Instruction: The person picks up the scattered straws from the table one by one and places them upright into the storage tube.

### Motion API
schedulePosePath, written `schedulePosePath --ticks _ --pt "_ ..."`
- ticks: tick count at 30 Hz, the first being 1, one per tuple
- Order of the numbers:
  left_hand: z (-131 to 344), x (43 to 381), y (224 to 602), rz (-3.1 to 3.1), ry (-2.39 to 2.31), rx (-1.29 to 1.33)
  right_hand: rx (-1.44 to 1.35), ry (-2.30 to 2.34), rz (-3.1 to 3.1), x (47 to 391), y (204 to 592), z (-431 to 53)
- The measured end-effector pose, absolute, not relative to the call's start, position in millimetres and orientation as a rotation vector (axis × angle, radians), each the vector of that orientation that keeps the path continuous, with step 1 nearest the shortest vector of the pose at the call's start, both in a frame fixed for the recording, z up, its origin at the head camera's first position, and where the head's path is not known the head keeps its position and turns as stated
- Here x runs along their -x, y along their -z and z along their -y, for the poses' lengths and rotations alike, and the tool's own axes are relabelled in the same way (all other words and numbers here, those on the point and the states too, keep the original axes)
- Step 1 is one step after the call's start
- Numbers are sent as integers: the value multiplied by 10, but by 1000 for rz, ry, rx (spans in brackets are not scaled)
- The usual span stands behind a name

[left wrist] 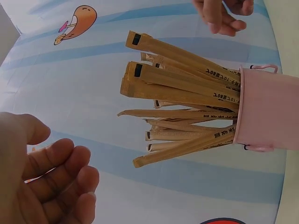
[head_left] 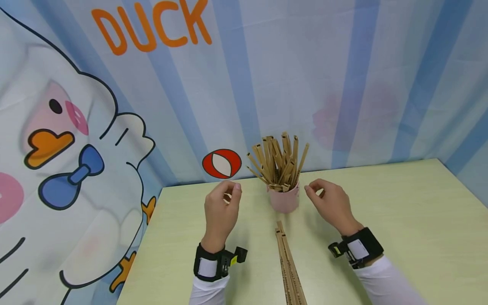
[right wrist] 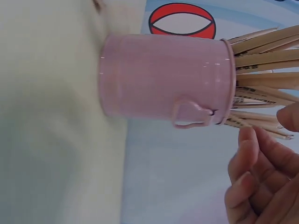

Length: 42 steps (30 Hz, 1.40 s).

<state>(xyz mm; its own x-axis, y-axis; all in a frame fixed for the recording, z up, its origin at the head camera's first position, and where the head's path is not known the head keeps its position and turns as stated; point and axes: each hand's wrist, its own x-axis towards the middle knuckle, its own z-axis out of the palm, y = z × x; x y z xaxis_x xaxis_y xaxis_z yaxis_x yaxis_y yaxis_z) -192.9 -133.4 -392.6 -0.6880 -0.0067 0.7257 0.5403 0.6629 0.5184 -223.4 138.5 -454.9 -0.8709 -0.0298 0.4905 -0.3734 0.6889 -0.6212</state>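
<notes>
A pink bucket [head_left: 284,201] with small side handles stands near the back of the table, packed with upright straws [head_left: 280,161] in brown paper wrappers. To its left is my left hand [head_left: 222,209], raised with loosely bent fingers and nothing in them. On the other side my right hand [head_left: 333,205] hovers close to the bucket, thumb and forefinger apart. The right wrist view has the right fingertips [right wrist: 247,135] beside the lower straw ends at the rim. Several wrapped straws [head_left: 289,264] lie lengthwise on the table in front of the bucket.
A pale yellow table [head_left: 419,224] runs back to a blue striped cloth [head_left: 297,76] printed with a large duck [head_left: 95,178] and orange letters [head_left: 152,25]. A red and white oval [head_left: 209,163] is printed on the cloth behind the left hand.
</notes>
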Motion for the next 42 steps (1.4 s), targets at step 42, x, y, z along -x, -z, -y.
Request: schedulePosePath --ticks 42 --pt "598 1688 4908 3145 55 567 -255 -1129 2514 2102 4815 -1500"
